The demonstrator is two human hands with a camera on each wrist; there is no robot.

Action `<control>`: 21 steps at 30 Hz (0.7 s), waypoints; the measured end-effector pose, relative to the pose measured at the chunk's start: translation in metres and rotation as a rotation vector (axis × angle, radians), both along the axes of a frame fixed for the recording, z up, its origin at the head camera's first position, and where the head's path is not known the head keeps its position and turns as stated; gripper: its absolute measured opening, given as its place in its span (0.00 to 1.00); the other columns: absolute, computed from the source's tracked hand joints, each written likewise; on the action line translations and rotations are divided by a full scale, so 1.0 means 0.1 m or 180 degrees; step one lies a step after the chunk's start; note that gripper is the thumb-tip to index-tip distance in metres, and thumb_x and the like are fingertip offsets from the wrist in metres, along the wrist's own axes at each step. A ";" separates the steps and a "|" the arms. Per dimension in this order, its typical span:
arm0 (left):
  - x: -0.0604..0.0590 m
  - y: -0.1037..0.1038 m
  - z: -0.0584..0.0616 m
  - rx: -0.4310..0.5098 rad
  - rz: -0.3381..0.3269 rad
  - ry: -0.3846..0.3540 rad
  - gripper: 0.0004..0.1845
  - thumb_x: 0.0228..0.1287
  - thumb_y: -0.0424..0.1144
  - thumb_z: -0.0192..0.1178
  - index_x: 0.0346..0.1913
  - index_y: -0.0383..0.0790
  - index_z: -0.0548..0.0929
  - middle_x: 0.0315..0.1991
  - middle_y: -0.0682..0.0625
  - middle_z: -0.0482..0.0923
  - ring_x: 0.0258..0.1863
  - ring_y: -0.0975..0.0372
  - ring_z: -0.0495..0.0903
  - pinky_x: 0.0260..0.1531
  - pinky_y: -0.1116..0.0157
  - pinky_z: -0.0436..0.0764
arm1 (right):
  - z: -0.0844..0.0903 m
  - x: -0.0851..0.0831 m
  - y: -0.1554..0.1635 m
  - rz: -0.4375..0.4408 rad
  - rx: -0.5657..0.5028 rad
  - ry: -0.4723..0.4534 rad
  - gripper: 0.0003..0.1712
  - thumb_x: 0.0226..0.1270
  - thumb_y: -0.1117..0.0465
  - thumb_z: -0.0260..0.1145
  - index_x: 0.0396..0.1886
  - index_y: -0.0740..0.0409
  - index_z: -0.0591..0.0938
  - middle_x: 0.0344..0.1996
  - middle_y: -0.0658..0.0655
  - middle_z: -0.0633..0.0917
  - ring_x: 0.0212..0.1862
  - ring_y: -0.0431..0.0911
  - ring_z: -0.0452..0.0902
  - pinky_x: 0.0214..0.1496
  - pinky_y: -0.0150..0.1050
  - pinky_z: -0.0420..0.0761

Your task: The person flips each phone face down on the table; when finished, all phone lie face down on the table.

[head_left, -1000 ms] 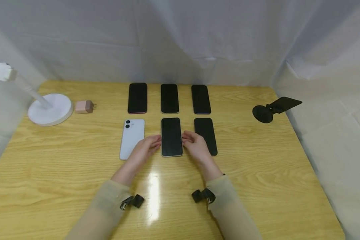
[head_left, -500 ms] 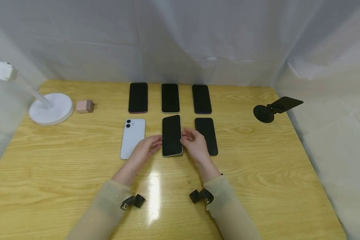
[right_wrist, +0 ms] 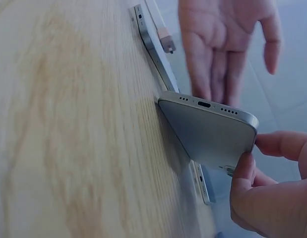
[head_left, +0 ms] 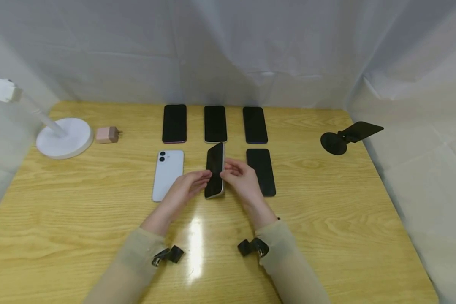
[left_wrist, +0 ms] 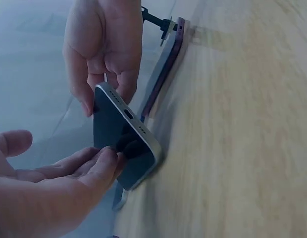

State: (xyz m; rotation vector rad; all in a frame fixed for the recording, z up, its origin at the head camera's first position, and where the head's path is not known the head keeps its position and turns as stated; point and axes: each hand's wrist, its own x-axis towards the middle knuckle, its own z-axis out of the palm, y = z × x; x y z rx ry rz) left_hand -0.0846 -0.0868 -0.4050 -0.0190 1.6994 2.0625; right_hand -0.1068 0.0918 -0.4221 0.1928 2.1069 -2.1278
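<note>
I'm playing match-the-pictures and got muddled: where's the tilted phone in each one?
Head view: the phone is near the middle, dark front showing.
Left wrist view: the phone is left of centre, dark front and bottom edge showing.
Right wrist view: the phone is right of centre, pale back and bottom edge showing.
Shared landmark: the right hand, pinching the phone's raised edge in all three.
</note>
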 end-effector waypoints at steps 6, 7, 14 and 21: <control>0.01 0.01 0.10 0.0030 -0.0106 0.0161 0.28 0.76 0.40 0.36 0.68 0.20 0.57 0.67 0.30 0.59 0.68 0.46 0.59 0.68 0.60 0.62 | 0.03 0.01 -0.06 0.0062 -0.0001 0.0090 0.24 0.59 0.73 0.67 0.57 0.66 0.78 0.45 0.60 0.81 0.44 0.44 0.76 0.45 0.28 0.78; 0.01 0.01 0.12 0.0042 -0.0109 0.0182 0.28 0.76 0.40 0.36 0.68 0.20 0.56 0.67 0.29 0.58 0.68 0.46 0.59 0.69 0.60 0.61 | 0.03 0.01 -0.08 0.0075 -0.0010 0.0105 0.23 0.60 0.74 0.66 0.57 0.66 0.78 0.45 0.60 0.81 0.44 0.44 0.76 0.45 0.28 0.78; 0.01 -0.06 0.15 -0.0040 -0.0020 0.0232 0.27 0.76 0.41 0.36 0.68 0.22 0.58 0.67 0.31 0.60 0.67 0.47 0.62 0.68 0.59 0.64 | 0.06 0.00 -0.17 0.0286 -0.0054 0.0187 0.24 0.63 0.75 0.62 0.60 0.66 0.75 0.48 0.62 0.79 0.46 0.46 0.75 0.47 0.30 0.79; 0.01 -0.14 0.16 -0.0145 0.0133 0.0327 0.25 0.76 0.38 0.36 0.66 0.21 0.60 0.65 0.31 0.63 0.65 0.47 0.64 0.66 0.60 0.66 | 0.06 0.01 -0.26 0.0552 0.0159 0.0114 0.25 0.65 0.67 0.64 0.62 0.55 0.76 0.48 0.58 0.78 0.48 0.48 0.77 0.47 0.34 0.81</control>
